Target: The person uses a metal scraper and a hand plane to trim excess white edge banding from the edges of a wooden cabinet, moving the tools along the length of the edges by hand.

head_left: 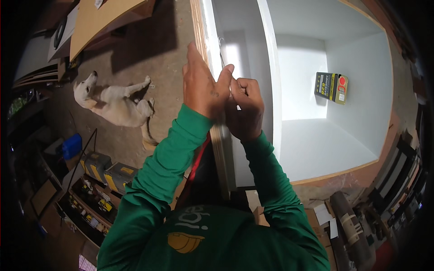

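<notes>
A white-painted plywood cabinet (266, 27) stands open-side up before me, with a narrow and a wide compartment. My left hand (201, 86) lies across the edge of its left panel (209, 31), fingers stretched along the outer side and thumb reaching over to the inner side. Close beside that thumb, my right hand (245, 108) is closed, pinching a thin metal rod-like tool (221, 58) over the narrow compartment. Its exact kind is hard to make out, and the fingers hide part of it. A small pale curl (220, 41) shows near its far end.
A yellow-and-black adhesive tin (331, 87) sits in the wide compartment. A pale dog (115, 101) lies on the floor at left. Grey toolboxes (97, 166) and a tray of tools (88, 203) are at lower left; a wooden board (97, 25) is at upper left.
</notes>
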The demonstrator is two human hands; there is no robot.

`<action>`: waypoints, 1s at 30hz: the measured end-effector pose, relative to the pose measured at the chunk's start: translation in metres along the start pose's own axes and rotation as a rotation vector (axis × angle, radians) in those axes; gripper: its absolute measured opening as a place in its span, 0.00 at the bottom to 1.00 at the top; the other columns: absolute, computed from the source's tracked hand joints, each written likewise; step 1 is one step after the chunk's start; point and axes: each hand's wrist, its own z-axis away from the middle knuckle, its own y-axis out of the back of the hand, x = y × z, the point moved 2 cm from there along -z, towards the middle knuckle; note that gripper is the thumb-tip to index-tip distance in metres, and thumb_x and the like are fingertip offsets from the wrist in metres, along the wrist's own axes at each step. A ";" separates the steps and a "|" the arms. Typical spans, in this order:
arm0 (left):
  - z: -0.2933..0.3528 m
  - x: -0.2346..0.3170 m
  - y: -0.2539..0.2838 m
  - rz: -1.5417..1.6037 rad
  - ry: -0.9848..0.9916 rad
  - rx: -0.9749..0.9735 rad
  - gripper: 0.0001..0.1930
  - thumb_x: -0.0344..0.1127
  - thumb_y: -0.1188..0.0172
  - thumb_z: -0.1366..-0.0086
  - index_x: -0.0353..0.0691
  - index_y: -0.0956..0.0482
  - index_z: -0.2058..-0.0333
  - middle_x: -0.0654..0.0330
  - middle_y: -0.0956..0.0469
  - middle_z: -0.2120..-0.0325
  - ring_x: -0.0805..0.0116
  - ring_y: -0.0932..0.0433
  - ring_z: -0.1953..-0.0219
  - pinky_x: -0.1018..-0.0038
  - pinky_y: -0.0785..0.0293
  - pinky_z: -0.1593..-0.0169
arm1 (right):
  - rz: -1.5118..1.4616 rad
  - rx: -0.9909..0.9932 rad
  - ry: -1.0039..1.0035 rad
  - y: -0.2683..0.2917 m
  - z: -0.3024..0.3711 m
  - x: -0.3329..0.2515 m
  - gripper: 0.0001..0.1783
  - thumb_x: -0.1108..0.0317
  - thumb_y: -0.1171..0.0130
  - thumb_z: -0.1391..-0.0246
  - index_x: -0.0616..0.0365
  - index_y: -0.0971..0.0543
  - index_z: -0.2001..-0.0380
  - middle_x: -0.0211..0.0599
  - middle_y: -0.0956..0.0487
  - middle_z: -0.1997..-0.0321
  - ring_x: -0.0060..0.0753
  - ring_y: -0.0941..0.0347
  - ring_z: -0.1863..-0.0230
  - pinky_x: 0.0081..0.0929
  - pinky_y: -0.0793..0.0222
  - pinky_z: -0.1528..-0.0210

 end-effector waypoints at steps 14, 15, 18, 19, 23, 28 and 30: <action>0.019 0.000 -0.002 -0.022 0.016 -0.026 0.46 0.37 0.33 0.38 0.21 0.50 0.29 0.31 0.26 0.44 0.33 0.28 0.45 0.51 0.31 0.38 | -0.048 -0.016 -0.014 0.007 0.024 -0.003 0.26 0.87 0.39 0.49 0.65 0.19 0.45 0.44 0.25 0.56 0.37 0.25 0.63 0.31 0.26 0.61; 0.017 0.002 -0.002 -0.020 0.020 -0.023 0.46 0.37 0.33 0.37 0.20 0.49 0.30 0.31 0.26 0.45 0.33 0.28 0.45 0.51 0.31 0.39 | -0.051 -0.010 -0.002 0.006 0.020 -0.002 0.25 0.86 0.39 0.49 0.65 0.19 0.45 0.44 0.24 0.56 0.37 0.25 0.63 0.30 0.26 0.61; 0.011 0.003 -0.001 -0.018 0.005 -0.007 0.45 0.38 0.33 0.37 0.18 0.47 0.31 0.31 0.25 0.46 0.32 0.27 0.46 0.50 0.31 0.39 | -0.031 -0.007 -0.009 0.002 0.008 -0.001 0.23 0.85 0.40 0.47 0.65 0.19 0.46 0.46 0.24 0.56 0.38 0.25 0.64 0.29 0.27 0.62; 0.008 0.001 -0.001 -0.020 -0.003 0.000 0.44 0.38 0.33 0.36 0.18 0.46 0.32 0.31 0.24 0.47 0.32 0.27 0.46 0.50 0.30 0.40 | -0.021 -0.009 -0.019 0.000 0.005 -0.001 0.23 0.85 0.41 0.47 0.65 0.18 0.46 0.47 0.24 0.57 0.38 0.25 0.64 0.29 0.27 0.62; -0.002 -0.002 -0.001 -0.060 -0.011 0.028 0.42 0.37 0.31 0.37 0.18 0.44 0.34 0.31 0.23 0.50 0.33 0.26 0.47 0.51 0.29 0.41 | -0.018 0.047 0.036 -0.006 -0.006 0.003 0.20 0.85 0.42 0.46 0.67 0.17 0.49 0.49 0.23 0.57 0.39 0.24 0.65 0.30 0.26 0.62; -0.010 -0.009 -0.003 -0.039 -0.038 0.070 0.41 0.37 0.30 0.37 0.18 0.41 0.35 0.31 0.22 0.52 0.33 0.24 0.49 0.50 0.27 0.43 | -0.022 0.104 0.020 -0.015 -0.012 0.004 0.16 0.86 0.42 0.47 0.69 0.16 0.55 0.49 0.22 0.58 0.39 0.23 0.65 0.30 0.25 0.63; -0.012 -0.009 -0.003 -0.048 -0.036 0.085 0.41 0.37 0.30 0.37 0.18 0.41 0.35 0.30 0.22 0.53 0.33 0.23 0.49 0.50 0.27 0.44 | -0.017 0.116 0.006 -0.019 -0.014 0.004 0.16 0.87 0.42 0.46 0.70 0.15 0.55 0.48 0.22 0.58 0.38 0.23 0.65 0.30 0.25 0.63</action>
